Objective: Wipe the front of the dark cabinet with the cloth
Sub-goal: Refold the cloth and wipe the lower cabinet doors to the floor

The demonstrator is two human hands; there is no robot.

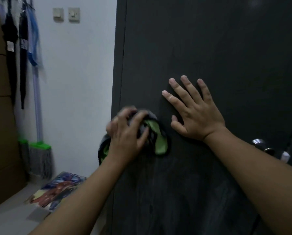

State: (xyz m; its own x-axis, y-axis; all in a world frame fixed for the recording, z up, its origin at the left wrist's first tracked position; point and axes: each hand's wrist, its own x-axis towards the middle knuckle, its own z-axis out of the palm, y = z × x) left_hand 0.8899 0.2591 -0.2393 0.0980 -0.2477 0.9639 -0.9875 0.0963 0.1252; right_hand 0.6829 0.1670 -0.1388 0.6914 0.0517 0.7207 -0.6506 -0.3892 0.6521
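Against the dark cabinet front, a person's right hand lies flat, fingers spread. At its 8 o'clock, near the cabinet's left edge, the left hand curls its grip round a bunched grey-green cloth, which looks soft and light and is probably best held as 1 wad.

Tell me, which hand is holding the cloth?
The left hand grips the bunched cloth against the cabinet. The right hand lies flat on the cabinet, fingers spread, holding nothing.
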